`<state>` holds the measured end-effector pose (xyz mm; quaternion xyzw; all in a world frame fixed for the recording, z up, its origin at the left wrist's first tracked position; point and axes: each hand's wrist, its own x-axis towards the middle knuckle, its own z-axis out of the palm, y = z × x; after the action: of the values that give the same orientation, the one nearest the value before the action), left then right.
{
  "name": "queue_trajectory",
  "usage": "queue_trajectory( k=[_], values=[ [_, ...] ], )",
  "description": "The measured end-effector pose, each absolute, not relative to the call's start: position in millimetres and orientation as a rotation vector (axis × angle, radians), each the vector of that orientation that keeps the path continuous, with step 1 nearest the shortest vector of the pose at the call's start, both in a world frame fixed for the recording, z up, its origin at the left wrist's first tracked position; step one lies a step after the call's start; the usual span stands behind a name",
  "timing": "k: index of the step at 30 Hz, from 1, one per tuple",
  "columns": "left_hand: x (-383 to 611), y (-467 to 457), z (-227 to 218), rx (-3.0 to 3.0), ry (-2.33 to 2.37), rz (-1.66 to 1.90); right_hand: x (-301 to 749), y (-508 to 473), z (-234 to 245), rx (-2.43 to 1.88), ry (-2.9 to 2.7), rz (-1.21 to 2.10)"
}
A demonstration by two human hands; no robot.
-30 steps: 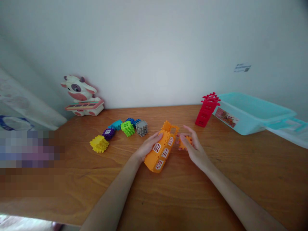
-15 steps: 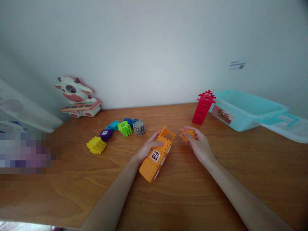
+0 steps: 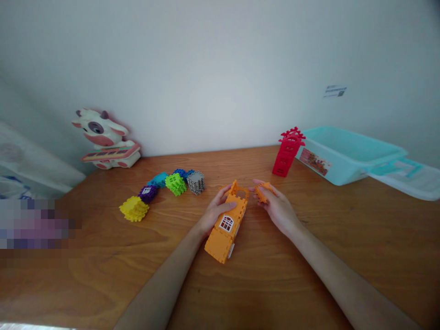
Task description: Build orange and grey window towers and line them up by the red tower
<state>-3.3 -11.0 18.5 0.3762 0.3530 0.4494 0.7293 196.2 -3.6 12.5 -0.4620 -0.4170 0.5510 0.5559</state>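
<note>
The left hand (image 3: 215, 211) is curled around the far half of one orange tower (image 3: 227, 225), with the thumb across its upper face and the fingers wrapped behind. The tower is tipped over on the table (image 3: 309, 256), near its middle. Its long axis runs from the near end, which rests on the wood close to the person, up and away to the open, toothed end, which points at the wall and slightly right. One white window shows on the upper face.

Just beside that open end, the right hand (image 3: 277, 208) pinches one small orange piece (image 3: 263, 191) between thumb and fingertips. I cannot tell whether the piece touches the tower.

Left of the hands six small blocks lie in a loose curve: a yellow block (image 3: 134, 208), purple block (image 3: 148, 193), teal block (image 3: 158, 179), blue block (image 3: 182, 173), green block (image 3: 175, 184) and grey block (image 3: 196, 182). Farther right, one red tower (image 3: 286, 153) stands upright against one turquoise bin (image 3: 343, 156). One cow toy (image 3: 103, 140) sits at the far left by the wall.
</note>
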Motion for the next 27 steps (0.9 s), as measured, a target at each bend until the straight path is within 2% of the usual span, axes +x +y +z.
queue_trajectory(
  k=[16,27],
  values=[
    [1,-8,8,0.750,0.745,0.996,199,-1,21,-1.065,-0.845,1.227],
    [7,-8,12,0.804,0.826,1.137,187,-17,36,-0.971,-0.854,1.438]
  ],
)
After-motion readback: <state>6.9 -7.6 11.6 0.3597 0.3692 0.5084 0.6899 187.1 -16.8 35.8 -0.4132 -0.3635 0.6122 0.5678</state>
